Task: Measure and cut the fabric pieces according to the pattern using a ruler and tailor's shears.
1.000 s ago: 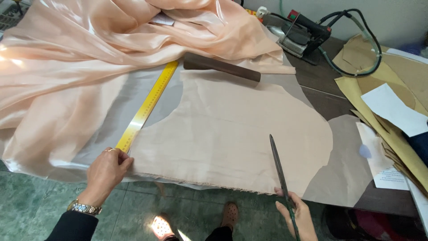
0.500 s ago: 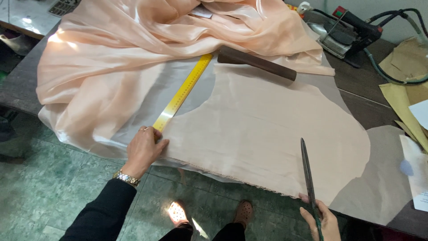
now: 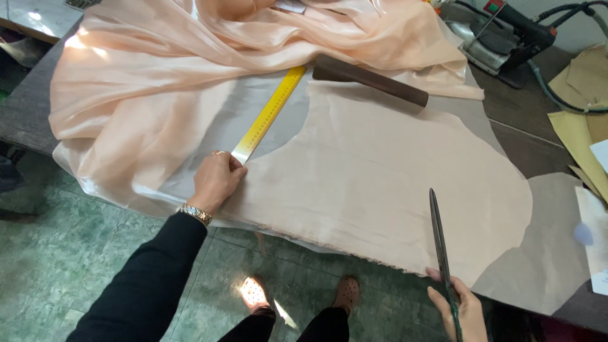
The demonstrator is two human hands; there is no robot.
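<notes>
**Peach fabric with ruler and shears at the near edge**

Peach satin fabric (image 3: 380,183) lay spread over grey pattern paper (image 3: 557,253) on the dark surface (image 3: 525,120), its far part still bunched in loose folds. My left hand (image 3: 215,180) pressed the near end of the yellow ruler (image 3: 269,114), fingers curled over it. My right hand (image 3: 459,310) had its grip clenched on the handles of long shears (image 3: 438,240), blades closed as far as I could tell, lying on the cloth and pointing away from me. The flat piece already showed a curved outline on its right side; the near edge was frayed and not yet trimmed. A brown bar (image 3: 370,79) weighted the fabric. No containers were in view.
</notes>
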